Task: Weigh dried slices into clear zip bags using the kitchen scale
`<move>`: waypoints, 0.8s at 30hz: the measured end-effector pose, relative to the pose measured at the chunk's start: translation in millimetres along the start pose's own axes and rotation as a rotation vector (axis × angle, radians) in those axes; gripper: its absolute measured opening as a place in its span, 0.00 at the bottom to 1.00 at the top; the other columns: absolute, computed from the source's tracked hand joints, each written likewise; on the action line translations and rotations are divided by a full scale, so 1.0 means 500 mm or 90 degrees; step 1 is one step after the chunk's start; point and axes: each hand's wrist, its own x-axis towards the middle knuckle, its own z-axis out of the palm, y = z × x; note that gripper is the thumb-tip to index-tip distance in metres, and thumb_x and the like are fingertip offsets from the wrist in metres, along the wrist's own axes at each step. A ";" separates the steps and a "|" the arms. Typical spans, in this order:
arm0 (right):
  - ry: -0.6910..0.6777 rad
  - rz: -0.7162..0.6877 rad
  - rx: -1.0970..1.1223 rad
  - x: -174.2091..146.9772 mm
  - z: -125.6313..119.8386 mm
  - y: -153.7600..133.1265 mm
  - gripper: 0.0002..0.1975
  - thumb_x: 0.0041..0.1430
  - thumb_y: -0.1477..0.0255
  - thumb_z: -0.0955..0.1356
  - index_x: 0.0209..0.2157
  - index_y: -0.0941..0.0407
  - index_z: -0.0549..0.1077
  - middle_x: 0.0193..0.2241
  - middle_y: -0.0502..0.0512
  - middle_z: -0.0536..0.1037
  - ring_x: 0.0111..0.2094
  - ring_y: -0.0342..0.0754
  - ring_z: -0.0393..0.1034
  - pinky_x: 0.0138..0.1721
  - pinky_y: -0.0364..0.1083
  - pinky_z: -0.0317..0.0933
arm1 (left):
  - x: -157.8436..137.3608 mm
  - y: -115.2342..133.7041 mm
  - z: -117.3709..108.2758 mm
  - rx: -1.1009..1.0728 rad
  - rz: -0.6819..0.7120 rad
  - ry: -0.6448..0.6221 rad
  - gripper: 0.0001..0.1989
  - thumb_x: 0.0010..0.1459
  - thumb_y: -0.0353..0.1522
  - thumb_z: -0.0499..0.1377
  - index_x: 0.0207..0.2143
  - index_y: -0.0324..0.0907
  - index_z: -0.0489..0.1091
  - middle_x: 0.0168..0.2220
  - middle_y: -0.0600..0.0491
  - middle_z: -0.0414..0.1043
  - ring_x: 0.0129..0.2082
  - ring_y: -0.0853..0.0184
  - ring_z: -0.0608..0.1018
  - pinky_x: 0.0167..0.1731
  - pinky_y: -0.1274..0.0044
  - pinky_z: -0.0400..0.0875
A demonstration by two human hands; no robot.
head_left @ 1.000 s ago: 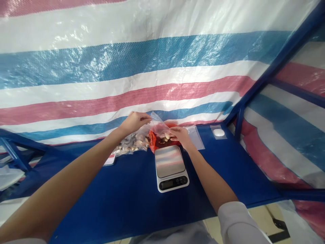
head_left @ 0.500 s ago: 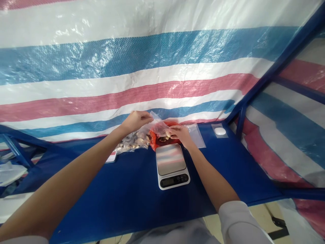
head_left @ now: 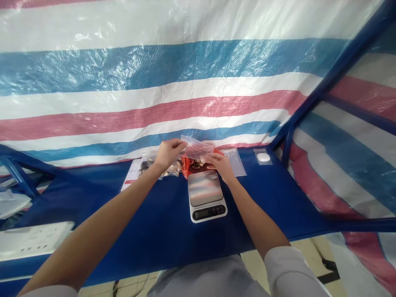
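My left hand [head_left: 168, 153] pinches one side of a clear plastic bag [head_left: 196, 147], which stretches across to my right hand [head_left: 220, 164]. My right hand's fingers are closed at the bag's other side, over an open red plastic bag [head_left: 186, 167]. Dried brown and pale pieces [head_left: 196, 165] lie in the red bag; I cannot make out their kind. Just in front stands a white kitchen scale [head_left: 206, 190], its metal plate bare. Clear bags holding similar pieces [head_left: 173, 168] lie behind and beside my left wrist, partly hidden by it.
A phone [head_left: 130, 175] with a timer showing lies left of the filled bags. A flat clear bag [head_left: 237, 162] and a white oval object [head_left: 262, 157] on clear plastic lie to the right. At the left front is a white power strip [head_left: 37, 239]. Striped sheeting [head_left: 154, 103] hangs behind the table.
The clear bag now spans more level between my hands, and the fingers of my right hand have shifted on it. The view has moved slightly, showing more of the phone and power strip.
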 end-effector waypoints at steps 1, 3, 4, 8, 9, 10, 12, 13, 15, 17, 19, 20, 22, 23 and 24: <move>-0.004 -0.007 -0.006 -0.001 -0.002 0.002 0.22 0.42 0.54 0.79 0.34 0.55 0.83 0.31 0.54 0.83 0.35 0.50 0.80 0.36 0.47 0.76 | -0.005 -0.004 0.003 -0.018 -0.013 0.003 0.21 0.50 0.50 0.64 0.29 0.40 0.78 0.30 0.49 0.80 0.32 0.60 0.79 0.35 0.73 0.71; -0.004 -0.021 -0.008 -0.001 -0.011 0.006 0.21 0.42 0.54 0.78 0.33 0.55 0.83 0.29 0.53 0.83 0.32 0.48 0.78 0.35 0.46 0.75 | -0.012 -0.015 0.006 -0.052 -0.039 0.001 0.21 0.48 0.50 0.66 0.29 0.40 0.78 0.29 0.50 0.80 0.32 0.61 0.78 0.35 0.73 0.71; 0.006 -0.028 -0.006 0.000 -0.016 0.008 0.21 0.41 0.54 0.79 0.32 0.55 0.82 0.27 0.52 0.82 0.31 0.47 0.77 0.34 0.46 0.74 | -0.015 -0.022 0.007 -0.071 -0.051 -0.002 0.21 0.46 0.50 0.67 0.29 0.40 0.79 0.29 0.50 0.80 0.31 0.61 0.78 0.36 0.73 0.71; 0.014 -0.074 -0.027 0.004 -0.037 0.013 0.21 0.42 0.53 0.78 0.31 0.55 0.82 0.26 0.51 0.81 0.29 0.46 0.75 0.33 0.45 0.73 | -0.027 -0.054 0.011 -0.135 -0.088 -0.007 0.22 0.43 0.50 0.69 0.28 0.40 0.79 0.29 0.51 0.80 0.31 0.63 0.77 0.36 0.73 0.70; 0.013 -0.085 -0.037 0.005 -0.041 0.013 0.21 0.42 0.52 0.78 0.31 0.55 0.82 0.27 0.51 0.81 0.29 0.46 0.74 0.33 0.45 0.73 | -0.031 -0.060 0.012 -0.143 -0.096 -0.003 0.22 0.42 0.51 0.70 0.28 0.40 0.79 0.29 0.51 0.79 0.30 0.64 0.77 0.35 0.73 0.70; 0.013 -0.090 -0.046 0.006 -0.044 0.013 0.22 0.42 0.52 0.78 0.31 0.55 0.82 0.28 0.52 0.81 0.29 0.46 0.74 0.34 0.46 0.72 | -0.035 -0.065 0.012 -0.147 -0.104 -0.001 0.23 0.42 0.51 0.70 0.28 0.40 0.79 0.28 0.51 0.79 0.30 0.64 0.76 0.35 0.73 0.70; 0.025 -0.089 -0.052 0.006 -0.047 0.012 0.23 0.42 0.51 0.78 0.32 0.56 0.82 0.28 0.52 0.81 0.29 0.46 0.74 0.35 0.47 0.73 | -0.044 -0.070 0.013 -0.154 -0.116 -0.018 0.24 0.41 0.51 0.71 0.29 0.39 0.79 0.28 0.51 0.79 0.29 0.64 0.76 0.33 0.73 0.70; 0.033 -0.085 -0.049 0.007 -0.047 0.012 0.24 0.41 0.51 0.78 0.32 0.56 0.82 0.29 0.53 0.81 0.30 0.47 0.74 0.35 0.47 0.73 | -0.048 -0.071 0.013 -0.158 -0.121 -0.037 0.25 0.40 0.51 0.72 0.30 0.39 0.78 0.28 0.51 0.79 0.30 0.64 0.77 0.33 0.73 0.70; 0.042 -0.080 -0.041 0.007 -0.047 0.012 0.25 0.39 0.51 0.78 0.33 0.56 0.82 0.30 0.53 0.82 0.31 0.48 0.75 0.37 0.48 0.74 | -0.055 -0.071 0.011 -0.162 -0.125 -0.083 0.26 0.39 0.50 0.73 0.33 0.39 0.78 0.30 0.49 0.80 0.31 0.62 0.79 0.33 0.73 0.71; 0.038 -0.073 -0.035 0.008 -0.046 0.014 0.25 0.39 0.51 0.79 0.33 0.56 0.82 0.30 0.54 0.82 0.31 0.48 0.76 0.37 0.48 0.74 | -0.060 -0.068 0.008 -0.166 -0.120 -0.112 0.28 0.38 0.48 0.74 0.37 0.38 0.77 0.33 0.48 0.81 0.33 0.61 0.80 0.33 0.72 0.72; 0.025 -0.062 -0.033 0.009 -0.047 0.016 0.25 0.40 0.51 0.79 0.34 0.55 0.83 0.29 0.53 0.82 0.31 0.48 0.76 0.37 0.48 0.74 | -0.063 -0.066 0.005 -0.169 -0.121 -0.119 0.30 0.36 0.47 0.75 0.38 0.38 0.77 0.33 0.48 0.81 0.33 0.60 0.80 0.34 0.71 0.73; 0.015 -0.060 -0.037 0.009 -0.049 0.017 0.24 0.41 0.52 0.78 0.34 0.55 0.83 0.29 0.53 0.82 0.31 0.47 0.76 0.37 0.48 0.74 | -0.064 -0.066 0.004 -0.170 -0.126 -0.118 0.30 0.36 0.46 0.75 0.38 0.38 0.76 0.33 0.48 0.81 0.33 0.60 0.80 0.35 0.71 0.73; -0.014 -0.062 -0.059 0.010 -0.056 0.018 0.21 0.43 0.53 0.78 0.33 0.55 0.83 0.29 0.52 0.82 0.30 0.46 0.75 0.37 0.47 0.74 | -0.066 -0.066 -0.001 -0.162 -0.140 -0.117 0.29 0.34 0.46 0.75 0.37 0.38 0.76 0.33 0.48 0.81 0.35 0.59 0.81 0.36 0.70 0.74; -0.029 -0.067 -0.077 0.010 -0.061 0.017 0.20 0.45 0.54 0.77 0.32 0.55 0.83 0.30 0.52 0.82 0.29 0.46 0.75 0.36 0.47 0.73 | -0.066 -0.067 -0.004 -0.148 -0.143 -0.117 0.29 0.34 0.46 0.75 0.37 0.39 0.76 0.33 0.48 0.81 0.36 0.58 0.81 0.37 0.69 0.74; -0.043 -0.072 -0.098 0.011 -0.067 0.015 0.19 0.46 0.54 0.77 0.32 0.55 0.83 0.30 0.52 0.82 0.29 0.46 0.75 0.36 0.46 0.73 | -0.066 -0.068 -0.007 -0.128 -0.143 -0.117 0.29 0.35 0.46 0.75 0.38 0.39 0.76 0.34 0.48 0.81 0.37 0.57 0.81 0.38 0.69 0.74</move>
